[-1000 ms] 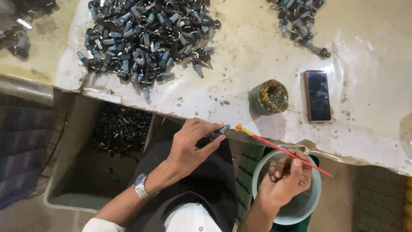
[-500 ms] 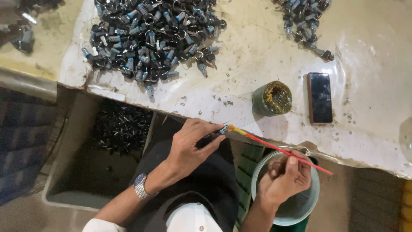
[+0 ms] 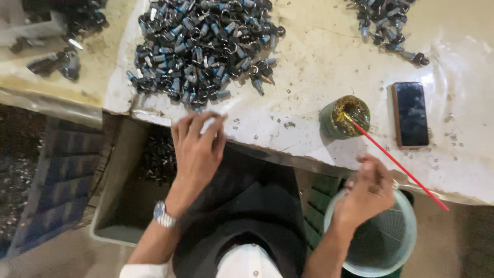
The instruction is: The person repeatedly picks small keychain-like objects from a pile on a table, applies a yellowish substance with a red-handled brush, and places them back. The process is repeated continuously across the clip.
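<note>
My left hand (image 3: 198,149) is open with fingers spread, hovering at the near edge of the white table (image 3: 309,67), just below a big pile of small dark metal parts with blue ends (image 3: 206,46). It holds nothing that I can see. My right hand (image 3: 368,190) grips a thin red stick brush (image 3: 406,172) over a pale round bucket (image 3: 399,257). The brush tip sits in a small green pot of yellowish paste (image 3: 346,117) on the table.
A dark phone (image 3: 410,114) lies flat to the right of the pot. A smaller heap of the same parts (image 3: 386,23) lies at the far right. Under the table edge stands a grey bin (image 3: 121,206) holding dark parts, with a blue crate (image 3: 62,175) to its left.
My left hand let go of the small blue-tipped part and rose toward the pile with fingers spread. The brush tip swung from that part up into the green pot.
</note>
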